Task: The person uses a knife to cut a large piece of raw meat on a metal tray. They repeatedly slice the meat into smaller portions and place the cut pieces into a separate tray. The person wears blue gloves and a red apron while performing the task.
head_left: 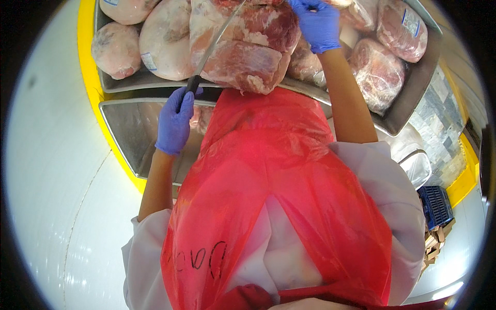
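My left hand [174,123], in a blue glove, is closed round the black handle of a knife [213,45]. Its long narrow blade slants up and right across a large piece of raw meat [243,62], past the picture's upper edge. Pale fat and red flesh show on this meat, which overhangs the near rim of a metal bin. To its right, my blue-gloved right hand [318,26] reaches the upper edge with fingers curled together. Whatever they grip is hidden.
Several wrapped meat pieces [165,44] with labels fill the metal bin [121,84] on both sides. Nearer me, a second metal bin [121,121] holds some meat. A yellow edge [90,62] runs along the left. A blue crate [435,204] stands at far right.
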Demonstrator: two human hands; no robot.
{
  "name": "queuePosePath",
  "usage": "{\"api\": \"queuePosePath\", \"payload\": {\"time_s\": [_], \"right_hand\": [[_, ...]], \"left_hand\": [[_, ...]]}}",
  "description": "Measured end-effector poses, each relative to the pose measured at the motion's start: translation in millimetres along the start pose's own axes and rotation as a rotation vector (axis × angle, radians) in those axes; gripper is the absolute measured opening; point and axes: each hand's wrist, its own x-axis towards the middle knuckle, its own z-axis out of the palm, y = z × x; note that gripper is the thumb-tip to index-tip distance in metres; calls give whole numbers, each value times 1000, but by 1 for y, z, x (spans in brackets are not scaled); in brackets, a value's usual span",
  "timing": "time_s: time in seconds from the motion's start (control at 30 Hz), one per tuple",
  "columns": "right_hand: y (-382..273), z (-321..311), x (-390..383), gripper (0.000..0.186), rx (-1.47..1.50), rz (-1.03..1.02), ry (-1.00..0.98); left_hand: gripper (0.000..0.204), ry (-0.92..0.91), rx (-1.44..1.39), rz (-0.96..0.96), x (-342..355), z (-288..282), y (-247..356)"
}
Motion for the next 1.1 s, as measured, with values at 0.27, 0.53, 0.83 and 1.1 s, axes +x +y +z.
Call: {"api": "queuePosePath", "payload": {"time_s": [0.27, 0.53, 0.83, 1.1], "right_hand": [[-24, -19, -4, 23, -25, 192, -76], [-50, 0, -2, 31, -494, 96, -153], [-26, 5, 2, 21, -231, 212, -212], [44, -16, -2, 16, 151, 234, -279]], "left_hand": [[32, -28, 35, 27, 10, 2, -2], [31, -32, 46, 66, 10, 7, 10], [32, -26, -1, 19, 13, 14, 0], [32, -16, 76, 100, 16, 2, 4]]}}
